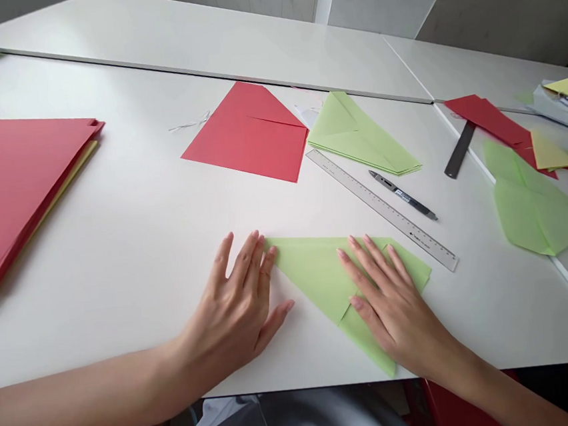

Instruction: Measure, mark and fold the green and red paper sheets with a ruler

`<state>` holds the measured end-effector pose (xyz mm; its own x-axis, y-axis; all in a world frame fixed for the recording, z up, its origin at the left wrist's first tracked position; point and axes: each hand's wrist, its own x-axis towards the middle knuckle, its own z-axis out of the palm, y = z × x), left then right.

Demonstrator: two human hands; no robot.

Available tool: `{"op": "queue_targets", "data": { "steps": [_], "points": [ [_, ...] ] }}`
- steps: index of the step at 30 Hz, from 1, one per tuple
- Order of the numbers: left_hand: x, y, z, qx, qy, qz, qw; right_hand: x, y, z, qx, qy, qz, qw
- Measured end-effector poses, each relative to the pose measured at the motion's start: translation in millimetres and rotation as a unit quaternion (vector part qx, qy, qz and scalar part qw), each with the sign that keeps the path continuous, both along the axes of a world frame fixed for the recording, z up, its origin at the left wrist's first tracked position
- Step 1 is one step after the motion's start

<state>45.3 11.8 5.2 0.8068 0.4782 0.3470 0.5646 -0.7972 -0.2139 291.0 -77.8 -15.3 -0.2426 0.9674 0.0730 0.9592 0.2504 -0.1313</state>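
A folded sheet of light green paper (314,264) lies on the white table near its front edge. My right hand (388,303) rests flat on the right part of this paper, fingers stretched out and holding nothing. At the paper's left corner is my left hand (242,304), its fingers extended and the thumb apart, with the fingertips at or just beside the corner. Part of the paper's right side and a fold are hidden under my right hand.
Beyond my hands lie a red folded paper (251,136), several stacked green folded papers (357,135), a clear ruler (384,210) and a pen (403,195). A red paper stack (21,191) is at left. At right are a dark strip (460,149) and an unfolded-looking green sheet (534,202).
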Motion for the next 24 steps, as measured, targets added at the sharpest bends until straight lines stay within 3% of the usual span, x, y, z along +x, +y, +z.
{"op": "queue_targets", "data": {
  "steps": [6, 10, 15, 20, 24],
  "points": [
    [-2, 12, 0.6, 0.081, 0.016, -0.007, 0.997, 0, 0, 0.5, -0.001, 0.002, -0.003, 1.000],
    [-7, 21, -1.0, 0.091, 0.009, 0.009, 0.996, 0, 0, 0.2, 0.003, 0.005, -0.002, 1.000],
    [-9, 17, 5.9, 0.022, -0.016, 0.029, 0.999, 0, 0, -1.8, 0.016, 0.004, 0.002, 1.000],
    [8, 12, 0.0, -0.108, 0.011, -0.114, 0.988, 1, 1, -2.7, 0.021, -0.002, 0.007, 1.000],
    [13, 29, -14.0, -0.187, 0.007, -0.092, 0.978, 2, 3, -0.9, 0.016, -0.004, 0.004, 1.000]
  ]
}}
